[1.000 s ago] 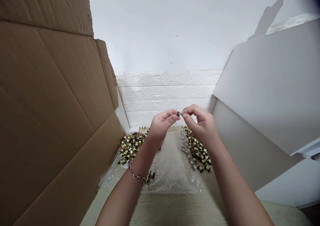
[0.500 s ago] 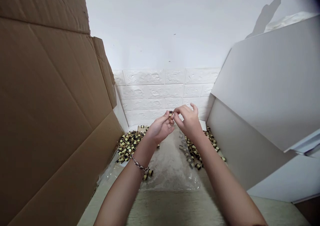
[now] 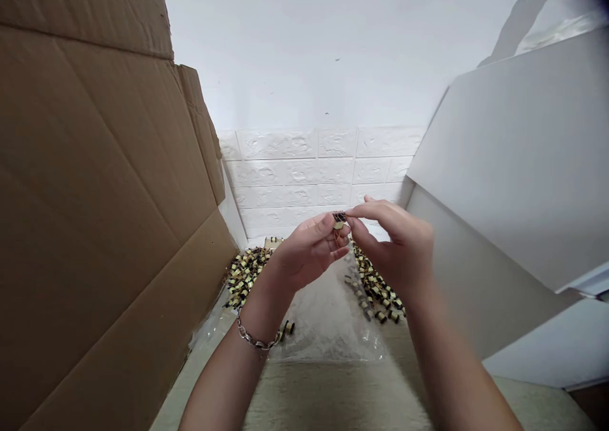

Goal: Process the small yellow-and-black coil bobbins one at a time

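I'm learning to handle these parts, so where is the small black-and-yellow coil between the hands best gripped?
Probably by the coil's yellow middle, from the left, where the left hand is. Its black end faces up and orange wire hangs below, so a sideways pinch should leave both clear for the right hand.

White wall, brick-patterned lower panel, pale tabletop

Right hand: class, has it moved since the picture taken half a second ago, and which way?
Yes. Judged against the white brick-patterned wall, the right hand has shifted to the right.
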A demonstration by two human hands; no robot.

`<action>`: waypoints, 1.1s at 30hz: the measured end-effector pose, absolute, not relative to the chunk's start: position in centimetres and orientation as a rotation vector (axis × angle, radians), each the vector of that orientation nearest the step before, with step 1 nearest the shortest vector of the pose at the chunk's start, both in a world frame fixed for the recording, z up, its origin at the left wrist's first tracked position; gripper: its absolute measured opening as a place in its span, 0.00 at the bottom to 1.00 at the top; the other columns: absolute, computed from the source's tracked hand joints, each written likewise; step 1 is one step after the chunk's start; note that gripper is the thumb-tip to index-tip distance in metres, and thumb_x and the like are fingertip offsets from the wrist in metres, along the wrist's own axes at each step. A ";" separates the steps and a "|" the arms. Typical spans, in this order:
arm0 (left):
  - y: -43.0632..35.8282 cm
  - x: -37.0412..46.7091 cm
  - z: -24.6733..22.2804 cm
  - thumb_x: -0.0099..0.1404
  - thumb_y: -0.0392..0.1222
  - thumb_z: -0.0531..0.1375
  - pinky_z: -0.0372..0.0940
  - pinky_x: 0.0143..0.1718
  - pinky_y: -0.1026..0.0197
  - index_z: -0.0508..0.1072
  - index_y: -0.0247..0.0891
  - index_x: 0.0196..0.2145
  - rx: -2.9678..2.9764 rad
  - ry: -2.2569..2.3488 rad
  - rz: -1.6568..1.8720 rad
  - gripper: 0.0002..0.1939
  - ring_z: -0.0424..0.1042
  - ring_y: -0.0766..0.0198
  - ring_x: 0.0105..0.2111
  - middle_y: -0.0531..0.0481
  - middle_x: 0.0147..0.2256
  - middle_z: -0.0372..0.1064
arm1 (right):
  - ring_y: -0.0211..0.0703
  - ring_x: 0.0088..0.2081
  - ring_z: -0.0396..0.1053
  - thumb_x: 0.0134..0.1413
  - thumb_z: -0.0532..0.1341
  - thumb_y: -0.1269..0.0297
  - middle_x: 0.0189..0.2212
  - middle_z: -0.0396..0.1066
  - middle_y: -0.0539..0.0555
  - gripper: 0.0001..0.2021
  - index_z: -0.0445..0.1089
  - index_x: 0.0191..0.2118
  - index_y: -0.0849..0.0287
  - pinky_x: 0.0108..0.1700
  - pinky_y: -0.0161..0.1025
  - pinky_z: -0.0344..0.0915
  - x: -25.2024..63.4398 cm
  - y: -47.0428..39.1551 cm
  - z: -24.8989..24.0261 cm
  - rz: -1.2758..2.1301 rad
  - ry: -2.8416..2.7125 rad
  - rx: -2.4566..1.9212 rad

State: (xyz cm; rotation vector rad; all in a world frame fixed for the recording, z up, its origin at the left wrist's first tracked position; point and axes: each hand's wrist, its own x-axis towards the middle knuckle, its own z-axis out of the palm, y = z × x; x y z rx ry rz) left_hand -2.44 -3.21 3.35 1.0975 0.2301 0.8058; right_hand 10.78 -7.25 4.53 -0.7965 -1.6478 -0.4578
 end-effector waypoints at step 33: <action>-1.3 -1.7 2.3 0.57 0.46 0.56 0.59 0.37 0.65 0.67 0.34 0.28 0.929 0.256 0.838 0.11 0.63 0.72 0.29 0.53 0.27 0.63 | 0.33 0.28 0.64 0.50 0.54 0.73 0.24 0.68 0.48 0.05 0.65 0.29 0.59 0.33 0.31 0.59 11.1 -5.2 3.5 -0.584 -1.725 -0.922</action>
